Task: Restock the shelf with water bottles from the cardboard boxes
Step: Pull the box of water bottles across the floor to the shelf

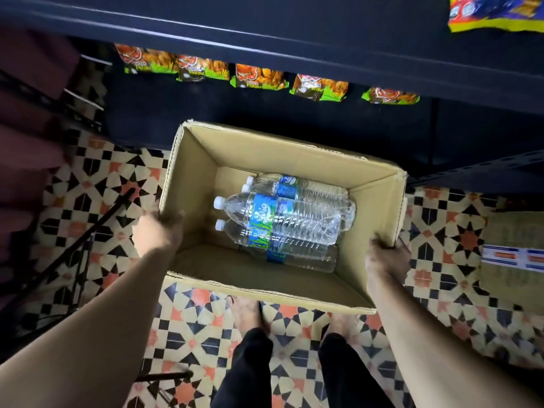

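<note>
Cardboard box [194,178], open top, held at both sides.

I log the left hand [157,231] curled over the box's left rim and the right hand [387,257] clasping its near right corner. The box hangs over the tiled floor [191,325], just in front of the dark shelf [294,30]. Inside, the water bottles [282,219] lie on their sides with their white caps to the left; I count four caps. Snack packets [259,76] line the shelf beyond.
</note>
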Action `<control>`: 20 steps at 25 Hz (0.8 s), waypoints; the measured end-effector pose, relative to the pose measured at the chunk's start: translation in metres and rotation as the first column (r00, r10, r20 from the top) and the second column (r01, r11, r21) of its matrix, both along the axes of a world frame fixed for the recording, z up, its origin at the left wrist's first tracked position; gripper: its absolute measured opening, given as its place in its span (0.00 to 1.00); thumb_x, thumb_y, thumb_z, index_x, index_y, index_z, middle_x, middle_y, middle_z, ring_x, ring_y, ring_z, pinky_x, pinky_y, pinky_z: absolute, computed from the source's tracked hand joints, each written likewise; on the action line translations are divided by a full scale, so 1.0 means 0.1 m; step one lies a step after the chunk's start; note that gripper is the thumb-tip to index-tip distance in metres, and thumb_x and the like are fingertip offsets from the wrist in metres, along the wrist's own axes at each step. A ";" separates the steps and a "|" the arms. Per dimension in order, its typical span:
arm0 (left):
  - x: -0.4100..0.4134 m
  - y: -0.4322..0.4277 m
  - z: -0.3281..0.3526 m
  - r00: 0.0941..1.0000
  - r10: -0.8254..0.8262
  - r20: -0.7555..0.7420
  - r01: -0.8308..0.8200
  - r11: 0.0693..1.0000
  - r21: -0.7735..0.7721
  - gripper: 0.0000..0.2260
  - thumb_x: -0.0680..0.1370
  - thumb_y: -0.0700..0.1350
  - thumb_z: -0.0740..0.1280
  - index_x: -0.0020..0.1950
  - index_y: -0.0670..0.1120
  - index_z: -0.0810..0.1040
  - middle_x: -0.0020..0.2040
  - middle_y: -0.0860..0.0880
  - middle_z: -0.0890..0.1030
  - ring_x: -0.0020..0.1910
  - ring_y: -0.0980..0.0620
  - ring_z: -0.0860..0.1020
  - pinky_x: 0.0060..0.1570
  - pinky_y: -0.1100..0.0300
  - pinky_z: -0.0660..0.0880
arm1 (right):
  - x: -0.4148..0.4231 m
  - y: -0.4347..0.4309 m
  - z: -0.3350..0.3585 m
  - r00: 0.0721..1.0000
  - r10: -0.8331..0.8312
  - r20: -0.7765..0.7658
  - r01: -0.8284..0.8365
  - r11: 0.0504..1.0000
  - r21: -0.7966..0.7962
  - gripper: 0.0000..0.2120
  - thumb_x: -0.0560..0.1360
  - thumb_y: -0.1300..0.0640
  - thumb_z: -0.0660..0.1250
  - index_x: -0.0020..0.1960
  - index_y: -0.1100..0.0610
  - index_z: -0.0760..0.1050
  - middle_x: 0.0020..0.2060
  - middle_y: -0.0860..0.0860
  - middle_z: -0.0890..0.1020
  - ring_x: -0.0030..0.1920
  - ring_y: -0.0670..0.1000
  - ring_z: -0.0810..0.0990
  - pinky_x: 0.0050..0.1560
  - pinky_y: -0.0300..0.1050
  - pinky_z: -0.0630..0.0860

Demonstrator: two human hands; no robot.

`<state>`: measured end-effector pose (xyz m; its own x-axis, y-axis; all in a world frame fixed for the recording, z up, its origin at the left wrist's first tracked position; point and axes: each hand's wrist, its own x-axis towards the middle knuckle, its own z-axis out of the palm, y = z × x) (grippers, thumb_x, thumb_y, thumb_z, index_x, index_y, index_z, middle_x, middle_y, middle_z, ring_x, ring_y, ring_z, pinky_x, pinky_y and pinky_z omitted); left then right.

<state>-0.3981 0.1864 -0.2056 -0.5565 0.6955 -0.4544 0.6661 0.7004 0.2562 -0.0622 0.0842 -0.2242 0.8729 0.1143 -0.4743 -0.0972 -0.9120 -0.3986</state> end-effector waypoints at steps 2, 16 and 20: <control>-0.05 0.04 -0.04 1.000 0.001 -0.021 -0.003 0.996 -0.088 0.21 0.76 0.54 0.68 0.59 0.38 0.78 0.54 0.35 0.81 0.55 0.34 0.79 0.57 0.45 0.76 | -0.03 0.02 0.03 0.996 0.066 0.052 -0.058 0.989 -0.134 0.20 0.78 0.49 0.67 0.59 0.65 0.76 0.57 0.65 0.80 0.58 0.66 0.79 0.56 0.55 0.75; 0.40 -0.28 0.14 0.998 -0.010 -0.064 0.012 1.000 0.024 0.15 0.74 0.45 0.68 0.53 0.34 0.81 0.48 0.31 0.81 0.51 0.34 0.80 0.54 0.47 0.77 | 0.57 -0.28 0.04 0.915 0.388 0.111 -0.379 0.921 -0.092 0.17 0.78 0.52 0.68 0.42 0.67 0.77 0.40 0.66 0.81 0.44 0.62 0.83 0.36 0.50 0.77; 0.83 -0.44 0.20 0.996 -0.053 -0.076 0.057 0.998 0.041 0.13 0.73 0.42 0.68 0.51 0.33 0.81 0.46 0.31 0.81 0.50 0.33 0.80 0.52 0.46 0.77 | 1.01 -0.52 0.07 0.918 0.384 0.103 -0.377 0.923 -0.081 0.16 0.78 0.53 0.68 0.41 0.67 0.76 0.41 0.68 0.81 0.46 0.64 0.82 0.36 0.48 0.71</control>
<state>-0.3147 0.1423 -0.1855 -0.5484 0.7439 -0.3820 0.7219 0.6517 0.2329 0.0392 0.0327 -0.2172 0.8179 0.4237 -0.3893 0.3051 -0.8930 -0.3309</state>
